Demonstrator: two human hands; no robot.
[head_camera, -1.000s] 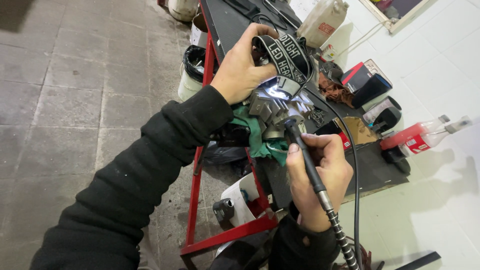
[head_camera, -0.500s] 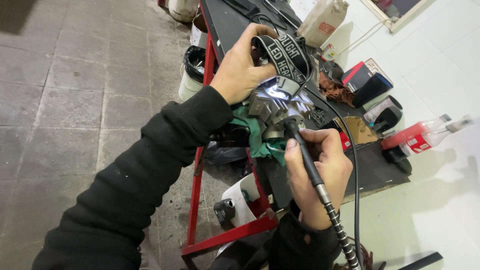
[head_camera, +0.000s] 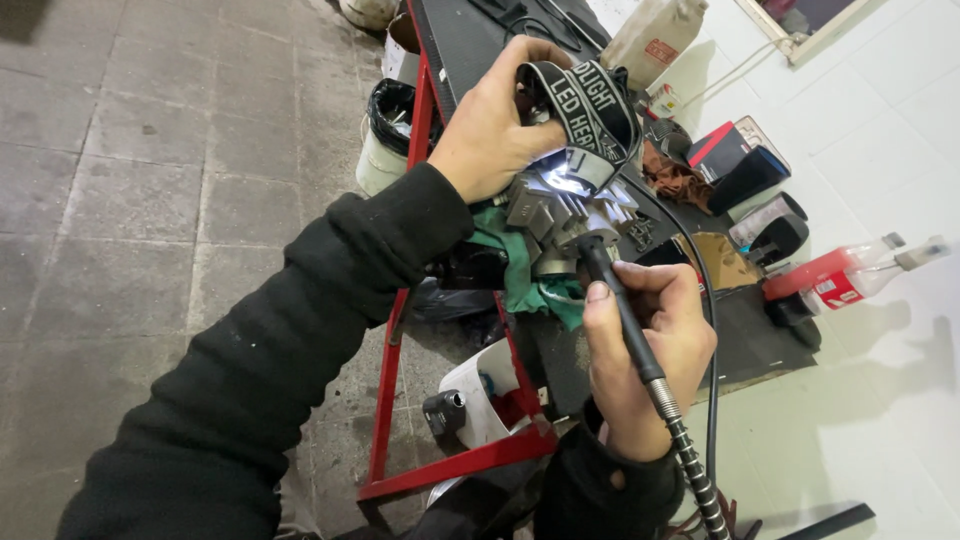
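A single head-worn camera looks steeply down and forward from above the person's shoulders, close to the work. The red-framed workbench (head_camera: 400, 330) sits at the centre and runs slantwise from the bottom middle to the top edge. Left of the bench the view takes in grey floor tiles (head_camera: 130, 180); right of it, a white tiled surface (head_camera: 880, 400). Both forearms enter from the bottom edge toward the bench. There is no second view to overlap.

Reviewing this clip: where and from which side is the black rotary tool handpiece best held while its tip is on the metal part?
Probably the slim black barrel of the handpiece, pen-style from the near side, as the right hand does: its tip points at the metal part and the flexible shaft trails behind.
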